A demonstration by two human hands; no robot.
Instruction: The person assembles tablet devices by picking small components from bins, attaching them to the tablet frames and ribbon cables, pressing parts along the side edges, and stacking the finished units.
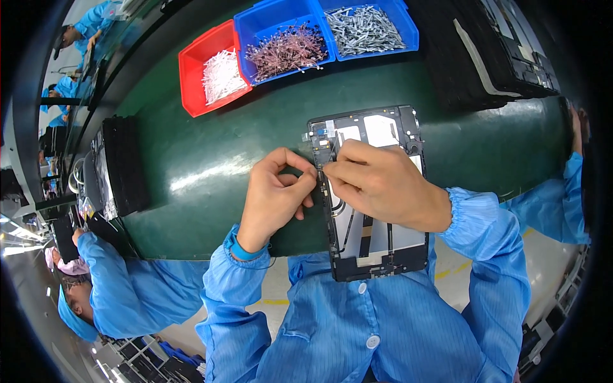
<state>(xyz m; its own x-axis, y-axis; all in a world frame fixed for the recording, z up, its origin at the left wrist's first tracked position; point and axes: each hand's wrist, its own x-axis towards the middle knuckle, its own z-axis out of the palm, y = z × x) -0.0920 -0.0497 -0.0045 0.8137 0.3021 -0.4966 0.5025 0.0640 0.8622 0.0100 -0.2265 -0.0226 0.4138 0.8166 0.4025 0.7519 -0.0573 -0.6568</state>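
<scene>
An opened tablet (377, 239) lies in front of me, its inner frame, small boards, flex cables and white panels showing. Its lower end reaches over the table's near edge, close to my body. My left hand (273, 195), with a blue band at its wrist, pinches thumb against forefinger at the tablet's upper left edge. My right hand (389, 182) reaches across the tablet, its fingertips pinched together just beside the left ones. Whatever sits between either set of fingertips is too small or hidden to make out. The right hand covers part of the tablet's middle.
Along the green table's (274, 115) far side stand a red bin (190, 83) of white small parts, a blue bin (265, 22) of brownish-pink ones and another blue bin (412, 41) of grey ones. Black stacks stand far right (456, 70) and left (131, 166). Co-workers (140, 281) sit on both sides.
</scene>
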